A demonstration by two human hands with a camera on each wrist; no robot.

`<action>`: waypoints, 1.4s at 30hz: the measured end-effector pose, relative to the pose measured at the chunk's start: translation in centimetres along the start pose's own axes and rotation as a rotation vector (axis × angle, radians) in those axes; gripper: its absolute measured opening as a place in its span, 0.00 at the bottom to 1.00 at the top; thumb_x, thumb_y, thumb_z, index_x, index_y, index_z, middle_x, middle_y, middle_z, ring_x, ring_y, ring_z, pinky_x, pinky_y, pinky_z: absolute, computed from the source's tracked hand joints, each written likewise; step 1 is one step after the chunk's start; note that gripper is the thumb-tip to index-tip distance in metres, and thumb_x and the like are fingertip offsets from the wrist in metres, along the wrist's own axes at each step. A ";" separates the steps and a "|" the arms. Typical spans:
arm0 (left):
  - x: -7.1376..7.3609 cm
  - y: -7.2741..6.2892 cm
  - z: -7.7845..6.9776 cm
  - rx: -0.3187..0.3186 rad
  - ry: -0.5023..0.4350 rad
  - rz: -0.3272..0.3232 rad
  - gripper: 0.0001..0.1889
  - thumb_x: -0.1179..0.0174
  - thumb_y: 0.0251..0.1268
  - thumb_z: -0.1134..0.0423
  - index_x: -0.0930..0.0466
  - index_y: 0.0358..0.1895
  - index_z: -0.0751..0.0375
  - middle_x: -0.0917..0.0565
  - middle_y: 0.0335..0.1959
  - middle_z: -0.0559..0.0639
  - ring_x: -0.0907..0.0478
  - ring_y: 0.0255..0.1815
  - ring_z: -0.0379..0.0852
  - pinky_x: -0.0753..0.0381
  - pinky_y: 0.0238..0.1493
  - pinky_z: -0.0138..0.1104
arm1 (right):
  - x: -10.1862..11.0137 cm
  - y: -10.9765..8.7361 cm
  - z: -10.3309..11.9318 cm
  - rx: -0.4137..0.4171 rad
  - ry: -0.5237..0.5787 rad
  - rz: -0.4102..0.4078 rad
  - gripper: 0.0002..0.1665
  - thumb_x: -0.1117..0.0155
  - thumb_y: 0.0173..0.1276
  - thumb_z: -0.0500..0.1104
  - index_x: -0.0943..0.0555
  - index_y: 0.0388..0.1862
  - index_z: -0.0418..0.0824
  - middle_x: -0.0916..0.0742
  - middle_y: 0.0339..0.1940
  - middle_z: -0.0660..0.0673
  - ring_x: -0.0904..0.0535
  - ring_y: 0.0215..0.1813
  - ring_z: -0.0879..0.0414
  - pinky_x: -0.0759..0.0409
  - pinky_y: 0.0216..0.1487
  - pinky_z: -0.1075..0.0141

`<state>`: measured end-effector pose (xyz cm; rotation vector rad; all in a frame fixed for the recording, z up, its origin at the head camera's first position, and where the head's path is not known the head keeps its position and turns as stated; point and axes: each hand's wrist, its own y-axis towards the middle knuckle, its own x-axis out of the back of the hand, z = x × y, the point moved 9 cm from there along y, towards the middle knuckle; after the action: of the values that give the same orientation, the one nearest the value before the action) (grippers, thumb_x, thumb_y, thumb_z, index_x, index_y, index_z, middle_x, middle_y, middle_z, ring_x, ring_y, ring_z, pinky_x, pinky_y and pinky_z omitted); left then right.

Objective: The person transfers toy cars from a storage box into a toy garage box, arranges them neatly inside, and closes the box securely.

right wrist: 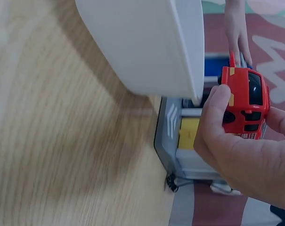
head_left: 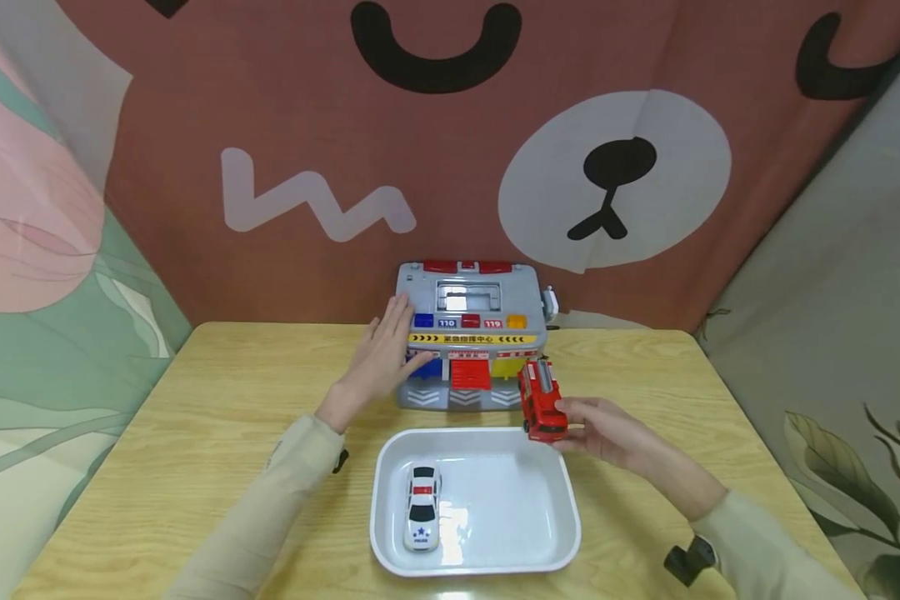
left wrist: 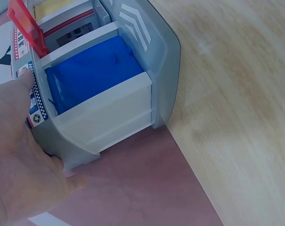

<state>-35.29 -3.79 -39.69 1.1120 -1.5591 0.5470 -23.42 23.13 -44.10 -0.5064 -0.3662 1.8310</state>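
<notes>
A grey toy garage [head_left: 468, 333] with blue, red and yellow doors stands at the back of the table. My left hand [head_left: 381, 354] rests against its left side with the fingers extended, and the thumb lies on the front above the blue door [left wrist: 95, 70]. The red door [left wrist: 29, 28] is swung outward and up, while the blue and yellow [right wrist: 188, 133] ones are down. My right hand [head_left: 607, 429] pinches a red toy fire truck [head_left: 542, 400] between thumb and fingers, held in front of the garage's right end.
A white tray [head_left: 495, 571] stands in front of the garage, and a white toy police car [head_left: 422, 508] lies in its left part. The wooden table [head_left: 217, 450] reaches back to a curtain [head_left: 307, 275] with a bear print. A small white part [head_left: 550, 303] sticks out from the garage's right side.
</notes>
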 end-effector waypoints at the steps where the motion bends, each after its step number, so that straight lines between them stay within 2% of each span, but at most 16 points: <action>1: 0.0 0.0 0.0 -0.002 -0.001 0.000 0.47 0.50 0.67 0.37 0.58 0.77 0.63 0.63 0.79 0.56 0.67 0.78 0.53 0.53 0.72 0.55 | 0.4 0.1 0.0 0.004 -0.005 -0.007 0.37 0.49 0.74 0.44 0.48 0.70 0.20 0.20 0.51 0.39 0.20 0.45 0.50 0.20 0.53 0.59; 6: 0.0 0.0 0.0 0.005 0.001 0.000 0.47 0.50 0.68 0.37 0.58 0.77 0.64 0.64 0.79 0.56 0.67 0.78 0.55 0.55 0.72 0.55 | 1.7 0.7 -0.1 0.014 -0.001 -0.029 0.34 0.51 0.75 0.44 0.44 0.69 0.20 0.17 0.45 0.43 0.20 0.43 0.51 0.19 0.50 0.61; 11: 0.0 -0.1 0.0 0.011 -0.002 0.001 0.47 0.51 0.68 0.36 0.59 0.77 0.63 0.65 0.79 0.56 0.69 0.78 0.53 0.56 0.73 0.54 | 2.1 1.3 -0.5 0.015 -0.001 -0.036 0.32 0.50 0.75 0.43 0.41 0.67 0.20 0.16 0.42 0.45 0.19 0.42 0.52 0.19 0.49 0.62; 19: -0.1 -0.2 0.1 0.017 -0.027 -0.005 0.47 0.50 0.67 0.37 0.59 0.77 0.62 0.65 0.79 0.54 0.70 0.78 0.51 0.57 0.73 0.53 | 2.0 1.7 -0.7 0.013 0.002 -0.033 0.28 0.50 0.75 0.43 0.33 0.64 0.23 0.17 0.44 0.45 0.19 0.44 0.52 0.23 0.57 0.55; 26: -0.1 -0.2 0.0 0.016 -0.032 -0.010 0.47 0.50 0.67 0.37 0.59 0.77 0.62 0.65 0.79 0.54 0.71 0.78 0.50 0.57 0.73 0.53 | 2.2 1.9 -0.9 0.016 0.065 -0.040 0.19 0.52 0.75 0.41 0.29 0.56 0.29 0.17 0.43 0.45 0.18 0.45 0.50 0.23 0.56 0.54; 31: -0.1 -0.2 0.0 0.015 -0.040 -0.010 0.47 0.49 0.67 0.38 0.59 0.77 0.62 0.65 0.79 0.54 0.70 0.78 0.51 0.57 0.73 0.53 | 2.6 2.1 -1.2 0.025 0.073 -0.050 0.18 0.52 0.74 0.41 0.29 0.55 0.28 0.18 0.43 0.44 0.18 0.44 0.50 0.20 0.53 0.55; 36: 0.0 -0.3 0.1 0.017 -0.045 -0.012 0.47 0.48 0.67 0.38 0.59 0.77 0.62 0.65 0.79 0.54 0.71 0.78 0.50 0.57 0.73 0.53 | 2.6 2.6 -1.5 0.029 0.070 -0.050 0.17 0.50 0.72 0.40 0.27 0.52 0.28 0.19 0.42 0.44 0.18 0.44 0.49 0.23 0.56 0.52; 42: -0.1 -0.2 0.0 0.013 -0.048 -0.017 0.47 0.49 0.67 0.38 0.59 0.77 0.63 0.65 0.79 0.55 0.69 0.78 0.52 0.57 0.73 0.53 | 2.1 3.3 -1.9 0.022 -0.008 -0.065 0.23 0.50 0.72 0.39 0.29 0.57 0.21 0.19 0.42 0.42 0.18 0.45 0.50 0.19 0.52 0.58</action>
<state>-35.15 -3.86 -39.80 1.1550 -1.5883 0.5234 -25.69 24.07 -47.64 -0.4667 -0.3636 1.7728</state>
